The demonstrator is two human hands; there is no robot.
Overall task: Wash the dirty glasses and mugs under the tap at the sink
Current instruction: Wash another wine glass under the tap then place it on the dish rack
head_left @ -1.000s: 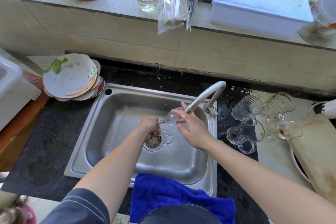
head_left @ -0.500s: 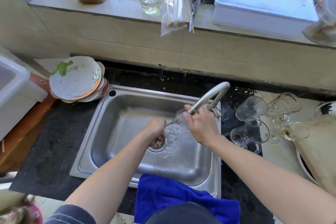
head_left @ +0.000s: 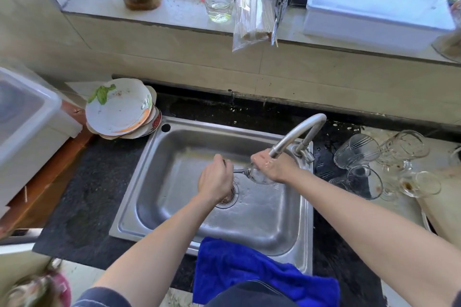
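Observation:
A clear stemmed glass (head_left: 258, 176) lies sideways under the spout of the curved tap (head_left: 298, 134), over the steel sink (head_left: 174, 157). My left hand (head_left: 215, 179) grips its stem and foot. My right hand (head_left: 273, 166) is curled over the bowl and rim, wet, with the fingers hiding the mouth of the glass. Several other glasses and mugs (head_left: 381, 164) lie and stand on the counter right of the sink; some show brown stains.
A stack of dirty plates (head_left: 119, 109) sits at the sink's back left corner. A blue cloth (head_left: 252, 271) hangs over the front rim. Bottles, a plastic bag and a white box (head_left: 374, 10) stand on the windowsill. A wooden board (head_left: 444, 207) lies far right.
My right hand has closed further over the bowl of the glass beneath the spout. Left hand keeps its hold on the stem. The view has shifted slightly.

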